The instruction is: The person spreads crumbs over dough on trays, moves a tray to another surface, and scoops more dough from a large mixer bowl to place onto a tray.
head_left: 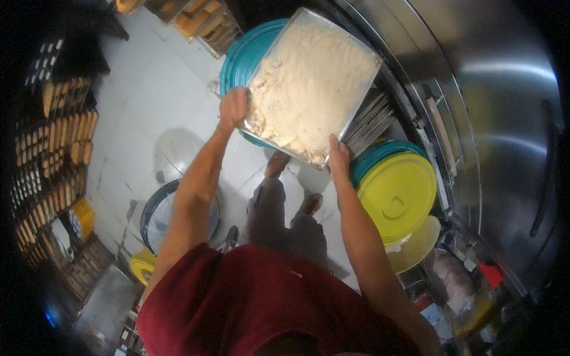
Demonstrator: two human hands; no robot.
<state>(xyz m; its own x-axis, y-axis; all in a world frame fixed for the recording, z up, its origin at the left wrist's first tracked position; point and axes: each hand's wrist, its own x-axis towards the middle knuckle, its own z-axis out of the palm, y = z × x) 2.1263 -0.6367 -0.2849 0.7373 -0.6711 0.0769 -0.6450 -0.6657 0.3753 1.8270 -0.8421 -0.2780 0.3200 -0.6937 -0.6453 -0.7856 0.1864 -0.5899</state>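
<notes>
Between my two hands I hold a square metal tray [363,89], turned at a slant over a teal tub [246,56]. A pale, crumbly, flour-like mass [314,83] covers most of the tray, with lumps gathered along the edge closest to me. My left hand [234,108] is closed round the tray's left corner. At the near right corner, my right hand [338,155] grips the rim. The tray hides much of the tub's opening, so I cannot tell what lies inside.
Right of my legs stands a teal bin under a yellow lid [396,193]. A round dark-rimmed sieve-like container [169,216] sits on the floor at left. Racks of bread [56,139] line the far left. A steel counter [504,118] runs along the right.
</notes>
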